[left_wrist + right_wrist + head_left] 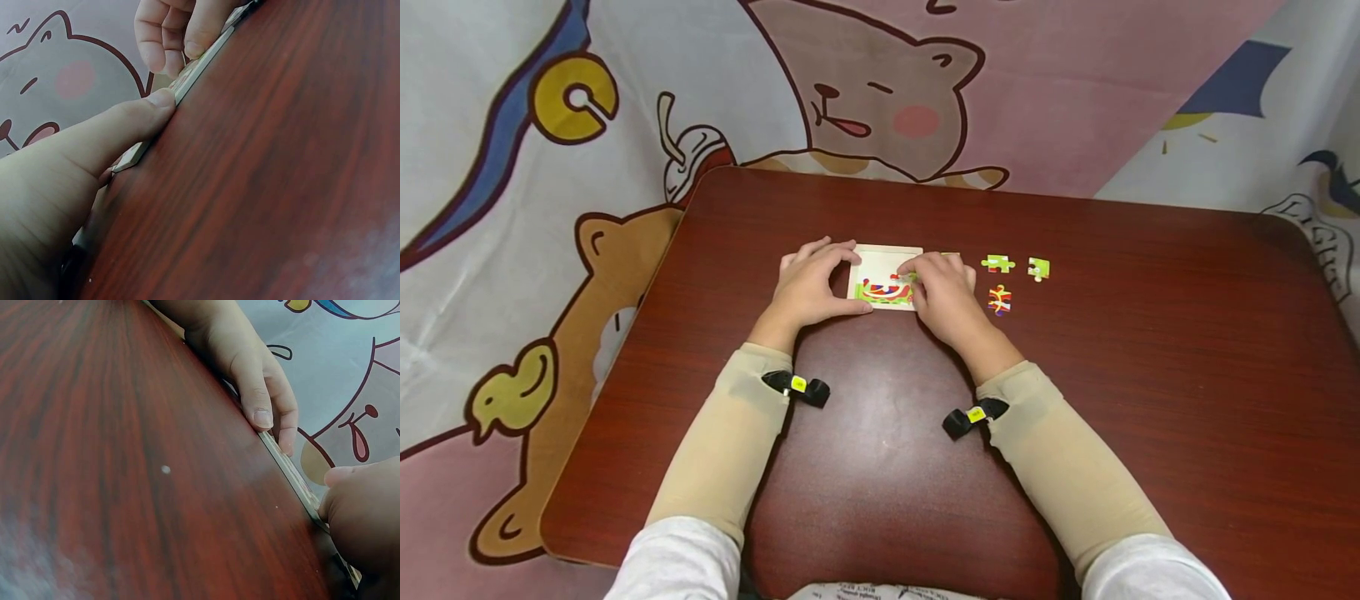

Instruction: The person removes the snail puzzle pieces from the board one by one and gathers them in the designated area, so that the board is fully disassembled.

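Note:
A small square puzzle tray (887, 249) with a pale rim lies flat on the table. Joined pieces of a red, green and white picture (880, 293) fill its lower part; the upper part shows bare backing. My left hand (808, 287) holds the tray's left side, thumb at the near corner and fingers at the far one. In the left wrist view the left thumb (140, 119) lies against the tray's edge (203, 62). Over the tray's right side, my right hand (943, 292) pinches a puzzle piece (896, 277), mostly hidden by the fingers.
Right of the tray lie loose puzzle pieces: a green one (997, 264), another green one (1039, 268) and a red-and-yellow one (1000, 300). One more shows partly behind the right hand. The dark red-brown table (880, 467) meets a cartoon-printed cloth (1045, 100) at the back.

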Tool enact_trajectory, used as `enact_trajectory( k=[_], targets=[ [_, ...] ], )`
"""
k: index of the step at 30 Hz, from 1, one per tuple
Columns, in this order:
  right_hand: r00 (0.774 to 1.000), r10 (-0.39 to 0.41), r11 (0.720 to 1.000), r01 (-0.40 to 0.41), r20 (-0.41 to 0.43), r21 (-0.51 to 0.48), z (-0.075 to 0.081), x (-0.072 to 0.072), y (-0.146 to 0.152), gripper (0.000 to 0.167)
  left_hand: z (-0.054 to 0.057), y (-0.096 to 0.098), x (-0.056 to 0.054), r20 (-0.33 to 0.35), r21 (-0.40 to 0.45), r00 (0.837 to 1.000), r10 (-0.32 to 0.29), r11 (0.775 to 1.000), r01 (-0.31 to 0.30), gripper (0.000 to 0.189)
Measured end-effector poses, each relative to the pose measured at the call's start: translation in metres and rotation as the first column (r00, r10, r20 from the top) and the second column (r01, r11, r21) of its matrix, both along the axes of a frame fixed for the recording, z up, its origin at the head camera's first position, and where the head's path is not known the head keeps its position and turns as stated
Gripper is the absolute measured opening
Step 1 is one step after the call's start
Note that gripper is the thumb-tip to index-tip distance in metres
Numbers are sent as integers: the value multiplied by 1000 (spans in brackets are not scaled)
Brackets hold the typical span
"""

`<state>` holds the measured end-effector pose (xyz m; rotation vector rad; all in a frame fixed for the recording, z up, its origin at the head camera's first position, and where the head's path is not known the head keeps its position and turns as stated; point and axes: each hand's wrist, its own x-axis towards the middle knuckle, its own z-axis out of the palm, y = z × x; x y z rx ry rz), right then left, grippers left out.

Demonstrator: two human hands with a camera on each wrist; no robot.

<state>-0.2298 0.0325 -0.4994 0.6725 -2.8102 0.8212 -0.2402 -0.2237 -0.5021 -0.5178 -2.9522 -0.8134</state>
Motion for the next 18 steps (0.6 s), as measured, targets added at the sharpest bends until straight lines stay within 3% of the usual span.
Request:
enact_trajectory(
  k=[12,18],
  targets=[
    [1000,-7,999,6,-16,-38,-2,0,2,33,2,0,0,4,2,1000,-2,1000,2,79],
    [997,15,998,-20,-78,-64,-2,1,3,36,2,0,1,8,3,1000,0,1000,0,79]
  ],
)
